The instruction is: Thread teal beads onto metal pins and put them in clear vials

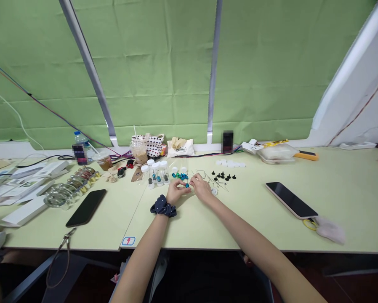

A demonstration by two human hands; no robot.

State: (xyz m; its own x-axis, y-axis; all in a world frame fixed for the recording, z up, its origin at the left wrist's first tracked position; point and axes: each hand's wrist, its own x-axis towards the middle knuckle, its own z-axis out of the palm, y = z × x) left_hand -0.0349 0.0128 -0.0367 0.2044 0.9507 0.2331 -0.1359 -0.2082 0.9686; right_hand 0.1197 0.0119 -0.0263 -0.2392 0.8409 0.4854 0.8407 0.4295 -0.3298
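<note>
My left hand (pixel 176 191), with a dark dotted scrunchie (pixel 163 207) on its wrist, pinches a small shiny blue ball (pixel 187 185). Close beside it, my right hand (pixel 201 188) has its fingers pinched together near the ball; what they hold is too small to make out. Behind my hands lies a cluster of blue and green metallic balls (pixel 180 176). Thin bent metal wires (pixel 222 184) spread out to the right of my right hand, below several black flat-headed pieces (pixel 223 174). A round white piece (pixel 214 191) is partly behind my right wrist.
Clear vials with white caps (pixel 158 174) stand left of the balls, and loose white caps (pixel 230 163) lie at the back. Phones lie right (pixel 290 200) and left (pixel 86 207). Drink cups (pixel 139 151), coiled glassy items (pixel 70 189) and white boxes (pixel 26 212) occupy the left side.
</note>
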